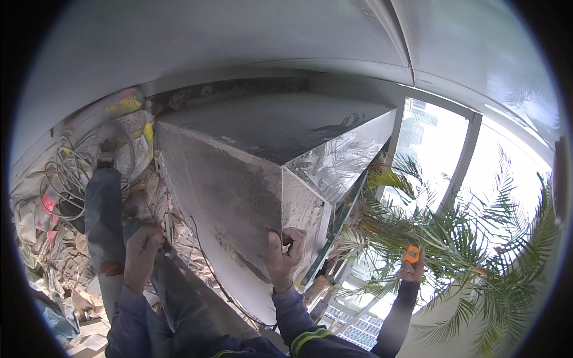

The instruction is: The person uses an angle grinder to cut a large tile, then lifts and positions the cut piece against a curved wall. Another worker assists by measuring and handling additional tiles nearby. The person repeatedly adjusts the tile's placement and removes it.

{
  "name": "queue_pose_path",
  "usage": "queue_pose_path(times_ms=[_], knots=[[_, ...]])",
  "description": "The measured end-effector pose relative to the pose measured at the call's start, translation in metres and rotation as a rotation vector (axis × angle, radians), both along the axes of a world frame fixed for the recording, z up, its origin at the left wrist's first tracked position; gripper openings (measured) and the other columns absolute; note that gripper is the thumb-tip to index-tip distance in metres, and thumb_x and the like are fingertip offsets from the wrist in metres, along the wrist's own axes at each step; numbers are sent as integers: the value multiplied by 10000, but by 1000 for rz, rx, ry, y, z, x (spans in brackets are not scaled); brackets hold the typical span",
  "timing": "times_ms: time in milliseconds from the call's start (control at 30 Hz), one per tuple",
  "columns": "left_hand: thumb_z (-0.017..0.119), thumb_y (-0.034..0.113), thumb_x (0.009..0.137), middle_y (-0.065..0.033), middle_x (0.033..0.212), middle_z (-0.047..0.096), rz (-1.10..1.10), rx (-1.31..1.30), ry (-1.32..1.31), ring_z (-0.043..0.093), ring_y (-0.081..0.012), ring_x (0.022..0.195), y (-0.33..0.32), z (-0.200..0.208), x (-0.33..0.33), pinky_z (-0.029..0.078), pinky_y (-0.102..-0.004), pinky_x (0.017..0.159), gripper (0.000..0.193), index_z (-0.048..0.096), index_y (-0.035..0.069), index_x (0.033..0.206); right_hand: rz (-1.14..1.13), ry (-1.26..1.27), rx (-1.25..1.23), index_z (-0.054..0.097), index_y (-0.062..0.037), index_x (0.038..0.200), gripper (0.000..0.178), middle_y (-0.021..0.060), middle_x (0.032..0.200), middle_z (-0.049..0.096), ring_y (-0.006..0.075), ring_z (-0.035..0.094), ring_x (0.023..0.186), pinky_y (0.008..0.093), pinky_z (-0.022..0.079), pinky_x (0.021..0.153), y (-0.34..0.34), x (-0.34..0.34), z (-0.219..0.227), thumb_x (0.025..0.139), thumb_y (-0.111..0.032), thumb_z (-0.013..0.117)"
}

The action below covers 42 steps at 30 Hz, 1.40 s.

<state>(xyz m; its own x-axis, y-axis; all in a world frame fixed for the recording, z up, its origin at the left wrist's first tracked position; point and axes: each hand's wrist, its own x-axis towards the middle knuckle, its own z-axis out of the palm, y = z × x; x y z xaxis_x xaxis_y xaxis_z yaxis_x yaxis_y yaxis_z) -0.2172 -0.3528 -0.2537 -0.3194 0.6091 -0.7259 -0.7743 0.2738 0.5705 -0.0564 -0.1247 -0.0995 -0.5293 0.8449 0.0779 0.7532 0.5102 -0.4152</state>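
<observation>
My left hand (142,255) is closed in a loose fist beside my bent leg; what it holds, if anything, is hidden. My right hand (285,258) is raised at the upright corner of a large grey stone-like box (224,185). Its thumb is against the dark face and its fingers curl near the corner edge. A small dark thing shows between them, too small to name. To the right, another person's hand (413,271) in a dark sleeve holds up an orange tool, seemingly a tape measure (412,254). The box has a smooth dusty top and a shiny, light right-hand face.
Rubble and crumpled bags (68,256) cover the floor at left, with a coiled grey cable (65,179) over them. My boot (105,156) stands by dusty sacks (131,131). A dark cord (209,262) runs along the box's base. Palm fronds (453,232) and window frames (465,161) fill the right.
</observation>
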Motion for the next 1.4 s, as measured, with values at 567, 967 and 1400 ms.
queue_pose_path(times_ms=[567,967,1400], knots=[[639,242,1027,-19,854,631,201,58,-96,547,-97,796,0,1,24,439,-260,735,255,653,-7,978,45,-118,208,580,-25,974,287,65,932,523,171,471,809,312,405,724,8,16,-9,927,-240,765],[642,244,1029,-21,887,630,231,106,-174,543,-95,815,1,6,17,436,-252,772,240,650,3,1023,4,-112,217,554,14,968,352,79,907,491,189,464,815,334,385,747,2,7,6,1025,-332,574],[631,160,1008,-71,919,631,330,114,-236,574,-122,868,-17,11,9,439,-258,830,202,646,-41,1026,-3,-242,287,624,13,1068,415,119,980,603,219,555,915,358,432,821,-1,6,-1,1052,-385,507]])
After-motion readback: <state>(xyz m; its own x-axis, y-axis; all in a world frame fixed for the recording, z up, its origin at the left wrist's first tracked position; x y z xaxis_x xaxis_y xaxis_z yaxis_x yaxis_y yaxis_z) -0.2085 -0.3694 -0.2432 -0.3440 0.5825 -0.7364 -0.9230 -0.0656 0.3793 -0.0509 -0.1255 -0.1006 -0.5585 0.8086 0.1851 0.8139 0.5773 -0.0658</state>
